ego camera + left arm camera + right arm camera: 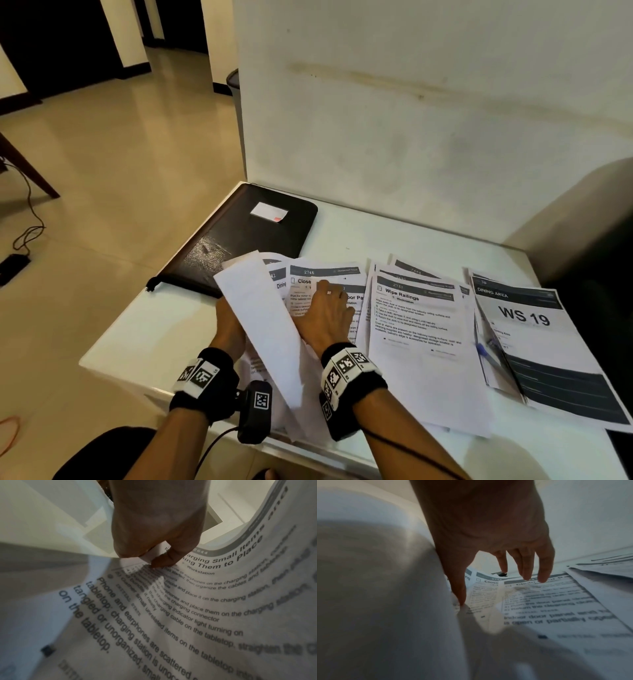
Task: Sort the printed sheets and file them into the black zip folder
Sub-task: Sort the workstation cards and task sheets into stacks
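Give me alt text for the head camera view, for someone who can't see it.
The left hand lifts a curled sheet from a white table while the right hand rests open on overlapping printed sheets. More sheets, "Wipe Railings" and "WS 19", lie further right; a closed black zip folder sits behind.

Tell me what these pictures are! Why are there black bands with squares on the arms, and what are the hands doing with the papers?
No machine here, just a person sorting papers. The big picture comes from a camera on their head. The other two come from small cameras in those bands, one on each wrist. On the white table lie printed sheets and a closed black zip folder. The left hand pinches one curled sheet and lifts it. The right hand lies on the pile, fingers spread, holding nothing.
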